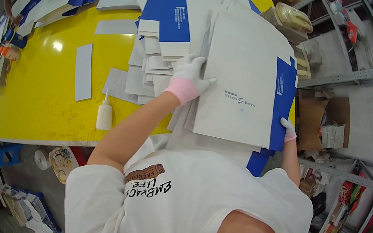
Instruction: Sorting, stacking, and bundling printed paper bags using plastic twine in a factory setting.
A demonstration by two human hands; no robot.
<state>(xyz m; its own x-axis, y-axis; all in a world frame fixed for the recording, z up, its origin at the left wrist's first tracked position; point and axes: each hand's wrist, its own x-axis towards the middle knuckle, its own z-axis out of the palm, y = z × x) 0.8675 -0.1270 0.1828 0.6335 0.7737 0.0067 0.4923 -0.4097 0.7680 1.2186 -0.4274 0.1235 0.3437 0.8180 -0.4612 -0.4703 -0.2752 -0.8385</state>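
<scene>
A stack of flat white paper bags (239, 79) with blue end panels leans against my body at the table's edge. My left hand (190, 79), in a white glove with a pink cuff, grips the stack's left edge, its thumb lying over the top bag. At the lower right corner my right hand (288, 129), gloved alike, holds the blue panel (282, 89); its thumb shows on top, while its other fingers are hidden beneath. Behind the stack lie more white and blue bags (171, 11), fanned over one another.
On the yellow table (45, 90) are a white squeeze bottle (104, 114) with a thin nozzle, a pale card strip (84, 72) and piled grey-white cards (141, 75). Another person's hand (15, 19) is at the far left. Metal shelving (346, 77) and an open carton (314, 120) stand right.
</scene>
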